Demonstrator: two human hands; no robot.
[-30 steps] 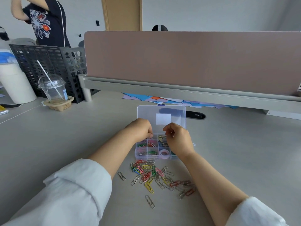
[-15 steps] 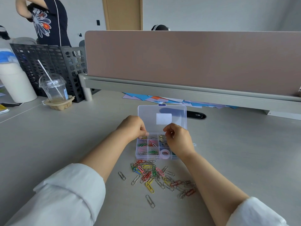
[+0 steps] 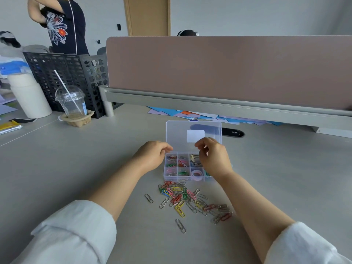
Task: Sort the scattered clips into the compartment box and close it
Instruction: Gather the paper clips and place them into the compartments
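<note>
One broad grey desk (image 3: 76,168) carries the whole job. The compartment box (image 3: 179,179) sits mid-desk, just beyond the heap of scattered clips (image 3: 182,197), with its clear lid (image 3: 177,134) standing open at the back. The left hand (image 3: 152,157) is curled against the box's left rear corner, and I'd use it to brace the box so it can't skate; whether it actually grips the rim I cannot tell. The right hand (image 3: 214,160) hovers over the right-hand cells with thumb and fingertips drawn close (if a clip is between them, it is too small for me to see). The sensible move is to release low inside the cell of matching colour. The box is see-through plastic with a white label (image 3: 195,135) on the lid. Its cells hold clips grouped by colour (green, pink, red), plus a pale roll of tape (image 3: 196,173) in the front row. Nearest me lies a lone silver clip (image 3: 180,225).
</note>
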